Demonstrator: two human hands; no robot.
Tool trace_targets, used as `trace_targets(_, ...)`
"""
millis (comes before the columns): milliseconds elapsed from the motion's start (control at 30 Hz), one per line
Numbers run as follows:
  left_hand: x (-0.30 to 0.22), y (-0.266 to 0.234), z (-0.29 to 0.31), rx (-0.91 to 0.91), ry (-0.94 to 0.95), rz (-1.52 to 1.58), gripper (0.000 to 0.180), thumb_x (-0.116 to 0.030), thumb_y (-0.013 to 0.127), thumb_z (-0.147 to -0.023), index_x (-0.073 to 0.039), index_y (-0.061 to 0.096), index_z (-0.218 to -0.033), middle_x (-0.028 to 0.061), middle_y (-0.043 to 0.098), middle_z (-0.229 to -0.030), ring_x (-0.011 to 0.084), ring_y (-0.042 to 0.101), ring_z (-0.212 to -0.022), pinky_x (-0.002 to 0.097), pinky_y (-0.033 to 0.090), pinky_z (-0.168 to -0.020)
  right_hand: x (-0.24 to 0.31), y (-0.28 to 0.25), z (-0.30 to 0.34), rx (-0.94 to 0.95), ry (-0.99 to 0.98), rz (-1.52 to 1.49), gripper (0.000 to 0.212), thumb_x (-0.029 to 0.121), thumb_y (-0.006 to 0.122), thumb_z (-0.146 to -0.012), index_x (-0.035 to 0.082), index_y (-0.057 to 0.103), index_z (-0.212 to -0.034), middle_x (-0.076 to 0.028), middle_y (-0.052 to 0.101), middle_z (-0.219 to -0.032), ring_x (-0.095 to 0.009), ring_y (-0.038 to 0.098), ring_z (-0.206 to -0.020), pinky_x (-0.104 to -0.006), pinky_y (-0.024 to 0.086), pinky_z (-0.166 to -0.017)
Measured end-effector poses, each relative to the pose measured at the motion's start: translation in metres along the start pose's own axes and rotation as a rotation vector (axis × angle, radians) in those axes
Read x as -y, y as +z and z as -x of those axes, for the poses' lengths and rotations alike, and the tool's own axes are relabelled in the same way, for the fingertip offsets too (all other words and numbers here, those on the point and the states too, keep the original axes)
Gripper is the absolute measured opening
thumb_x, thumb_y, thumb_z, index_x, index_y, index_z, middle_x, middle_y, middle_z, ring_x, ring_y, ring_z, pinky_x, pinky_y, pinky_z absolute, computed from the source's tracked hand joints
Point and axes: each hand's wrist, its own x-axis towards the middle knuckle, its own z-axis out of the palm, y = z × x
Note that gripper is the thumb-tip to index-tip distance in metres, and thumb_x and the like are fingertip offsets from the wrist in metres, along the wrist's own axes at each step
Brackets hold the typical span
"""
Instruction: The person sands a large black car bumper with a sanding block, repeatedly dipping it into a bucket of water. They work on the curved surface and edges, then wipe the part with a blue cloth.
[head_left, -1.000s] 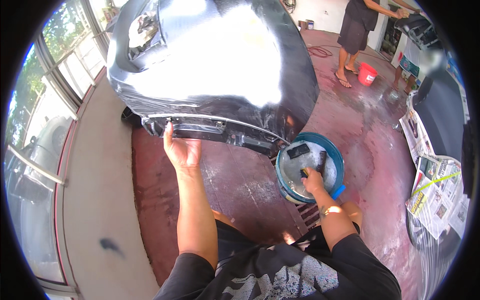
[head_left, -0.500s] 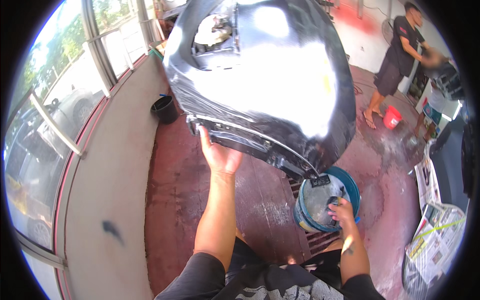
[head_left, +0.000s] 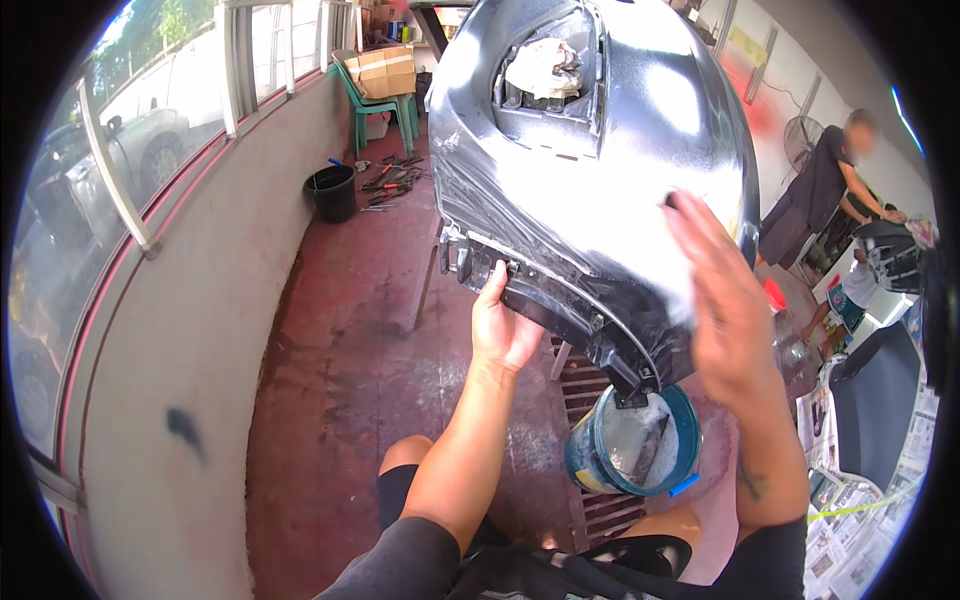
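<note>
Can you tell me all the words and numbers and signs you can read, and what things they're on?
I can't make out any words for sure.
Newspaper sheets: printed all over, but too small and blurred to read.
Black T-shirt: a pale print, mostly cut off at the picture's edge.
Blue-green bucket: a yellowish patch, too blurred to tell any letters.
Black car bumper: no writing that I can see.

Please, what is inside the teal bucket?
Inside the teal bucket are pale, foamy liquid and a dark, elongated object. The black panel covers part of the opening; anything behind it or under the liquid is hidden.
</note>
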Motion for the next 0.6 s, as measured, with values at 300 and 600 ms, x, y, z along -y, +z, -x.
trace_targets(300,-0.01,0.011,0.004,0.03,0.009,0.015,0.048,-0.035,0.054,-0.111,-0.002,0.056,-0.146,0.0159,0.064,-0.146,0.0338,0.059,-0.136,0.0529,0.041,-0.12,-0.041,0.086,-0.021,0.23,-0.532,0.577,0.056,0.019,0.055,-0.096,0.014,0.06,-0.152,-0.002,0.053,-0.163,-0.019,0.037,-0.158,-0.0586,0.017,-0.132)
trace_targets(600,0.011,0.023,0.007,-0.125,0.052,0.037,0.048,-0.035,0.051,-0.113,-0.002,0.054,-0.148,0.0147,0.062,-0.149,0.0332,0.057,-0.139,0.0519,0.039,-0.122,0.0,0.134,-0.103,0.151,-0.559,0.558,0.058,0.019,0.053,-0.096,0.008,0.057,-0.153,-0.005,0.051,-0.165,-0.018,0.036,-0.159,-0.0605,0.013,-0.132)
